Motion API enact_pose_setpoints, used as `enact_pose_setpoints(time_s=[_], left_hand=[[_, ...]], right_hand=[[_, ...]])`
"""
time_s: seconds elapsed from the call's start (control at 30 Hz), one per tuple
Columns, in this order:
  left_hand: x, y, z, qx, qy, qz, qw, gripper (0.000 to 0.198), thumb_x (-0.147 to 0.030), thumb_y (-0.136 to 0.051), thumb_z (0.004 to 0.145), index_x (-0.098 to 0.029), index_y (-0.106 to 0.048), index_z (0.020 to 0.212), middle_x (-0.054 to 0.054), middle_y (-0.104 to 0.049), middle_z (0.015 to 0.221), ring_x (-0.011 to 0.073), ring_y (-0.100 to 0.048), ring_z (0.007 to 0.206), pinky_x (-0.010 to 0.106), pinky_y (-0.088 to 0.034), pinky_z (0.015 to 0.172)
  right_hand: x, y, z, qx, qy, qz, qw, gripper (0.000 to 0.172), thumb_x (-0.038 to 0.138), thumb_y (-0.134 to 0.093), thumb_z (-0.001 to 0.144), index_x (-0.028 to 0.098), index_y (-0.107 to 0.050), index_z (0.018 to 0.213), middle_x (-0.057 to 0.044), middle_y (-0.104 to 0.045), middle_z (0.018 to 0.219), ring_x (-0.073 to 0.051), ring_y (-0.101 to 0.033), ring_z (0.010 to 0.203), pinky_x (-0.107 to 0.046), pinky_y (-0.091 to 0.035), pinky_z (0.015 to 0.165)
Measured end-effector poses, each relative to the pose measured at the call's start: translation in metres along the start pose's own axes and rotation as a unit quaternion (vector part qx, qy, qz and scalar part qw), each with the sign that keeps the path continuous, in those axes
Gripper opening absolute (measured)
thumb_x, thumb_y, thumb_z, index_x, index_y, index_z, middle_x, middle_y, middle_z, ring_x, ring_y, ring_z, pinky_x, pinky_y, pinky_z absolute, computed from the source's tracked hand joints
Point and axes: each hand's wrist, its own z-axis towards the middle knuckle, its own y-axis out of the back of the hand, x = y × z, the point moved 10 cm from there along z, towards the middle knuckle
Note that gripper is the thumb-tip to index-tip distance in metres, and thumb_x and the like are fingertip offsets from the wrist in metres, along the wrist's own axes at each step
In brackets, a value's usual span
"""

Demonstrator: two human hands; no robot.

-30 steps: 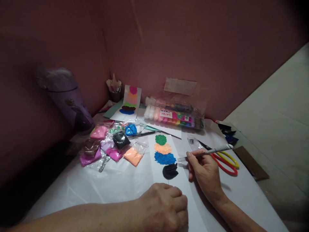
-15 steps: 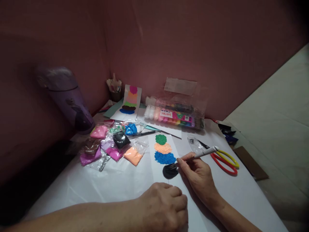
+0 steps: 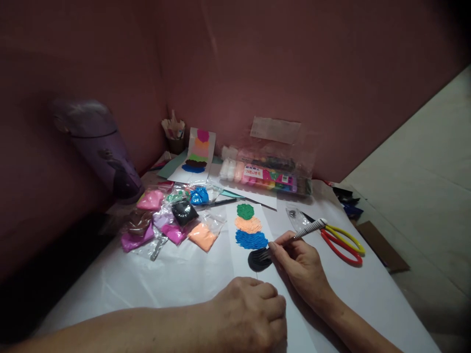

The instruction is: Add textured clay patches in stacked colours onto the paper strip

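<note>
My right hand (image 3: 303, 267) pinches a slim fork (image 3: 308, 229) with a white-and-dark striped handle. Its pronged end rests on a flattened lump of black clay (image 3: 258, 261), which bears grooves. Above the lump, on the white paper strip (image 3: 270, 225), lie textured patches of blue clay (image 3: 251, 239), peach clay (image 3: 248, 225) and green clay (image 3: 245, 211). My left hand (image 3: 250, 314) is curled closed over the near part of the strip. Its fingertips face away and are hidden, so what it holds, if anything, does not show.
Bagged clay (image 3: 184, 213) in several colours lies to the left. Scissors (image 3: 344, 245) with red and yellow handles lie right. Behind are a clay pack (image 3: 265, 176), a card with coloured bands (image 3: 198, 152), a cup of sticks (image 3: 174, 135) and a purple bottle (image 3: 105, 152).
The fork's handle end has shifted slightly left and its pronged end has moved a little on the black clay. My left hand has stayed in place.
</note>
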Motion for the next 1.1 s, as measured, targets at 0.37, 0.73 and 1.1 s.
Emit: enact_pose_setpoints(time_s=[0.37,0.73,1.1], left_hand=[[-0.001,0.004,0.002,-0.007,0.007,-0.009,1.000,0.015,-0.016,-0.055,0.079,-0.015,-0.053,0.064,-0.001,-0.054,0.064,0.0140,-0.048,0.058,0.028,-0.036,0.047],[0.000,-0.003,-0.001,0.012,0.006,-0.006,1.000,0.015,-0.018,-0.053,0.083,-0.015,-0.053,0.068,-0.001,-0.054,0.067,0.0140,-0.049,0.062,0.028,-0.037,0.049],[-0.001,0.002,0.002,0.007,0.004,-0.003,1.000,0.016,-0.017,-0.052,0.082,-0.015,-0.053,0.066,-0.001,-0.054,0.065,0.0138,-0.049,0.060,0.028,-0.036,0.048]], right_hand=[[-0.008,0.004,0.005,-0.001,-0.019,0.005,1.000,0.022,0.037,-0.060,0.083,0.018,-0.053,0.073,0.005,-0.049,0.049,-0.009,-0.042,0.040,-0.020,-0.033,0.037],[-0.008,0.011,0.008,-0.033,-0.033,-0.029,0.998,0.024,0.039,-0.057,0.084,0.019,-0.049,0.074,0.007,-0.048,0.046,-0.006,-0.040,0.027,-0.017,-0.029,0.027],[-0.013,0.016,0.008,-0.059,-0.030,-0.022,0.998,0.025,0.041,-0.057,0.083,0.019,-0.048,0.076,0.008,-0.048,0.046,-0.006,-0.040,0.025,-0.016,-0.031,0.024]])
